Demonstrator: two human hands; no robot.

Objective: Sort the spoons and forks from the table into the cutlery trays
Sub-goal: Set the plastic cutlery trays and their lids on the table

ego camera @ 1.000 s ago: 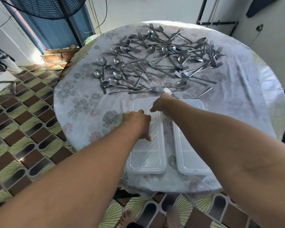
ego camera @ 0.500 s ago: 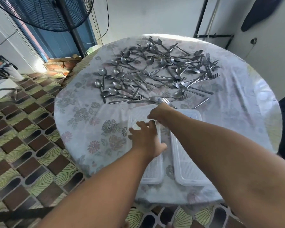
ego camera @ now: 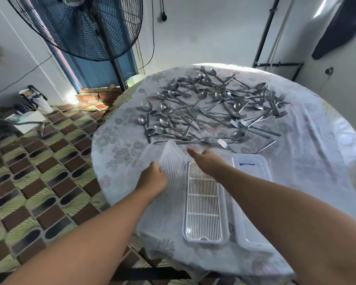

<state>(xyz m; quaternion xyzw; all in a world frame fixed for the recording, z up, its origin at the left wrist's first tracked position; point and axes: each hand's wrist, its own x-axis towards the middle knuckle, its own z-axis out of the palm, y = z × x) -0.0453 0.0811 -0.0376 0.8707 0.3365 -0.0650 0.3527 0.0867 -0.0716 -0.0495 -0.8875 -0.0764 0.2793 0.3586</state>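
**Left hand lifts clear lid off left tray, right hand open above it**

Gripping the clear lid (ego camera: 173, 161) by its near-left edge, the left hand (ego camera: 152, 179) has fingers curled round the plastic; lid is tilted up on edge, raised off the table, blurred. Right hand (ego camera: 206, 159) reaches over the far end of the left tray (ego camera: 203, 204), fingers straight and loosely spread, holding nothing; fingertips sit just beside the lid's far-right edge, cannot tell if they touch it.

Left tray lies uncovered near the near edge of the round table (ego camera: 317, 161), long axis running near to far, white slotted grid insert showing inside. Right tray (ego camera: 253, 182) lies just beside it on the right, parallel, partly hidden by the right forearm; blue mark on its far end, and it looks to have its clear lid on.

Spoons and forks (ego camera: 210, 112) all lie in a loose overlapping heap on the far half of the table, on the floral cloth. Spoons mostly left side of heap, forks mostly right and near side. Nearest pieces lie just beyond the trays' far ends. No cutlery in either tray.

Standing fan (ego camera: 86, 27) behind the table, far left. Patterned tile floor (ego camera: 39, 171) to the left.
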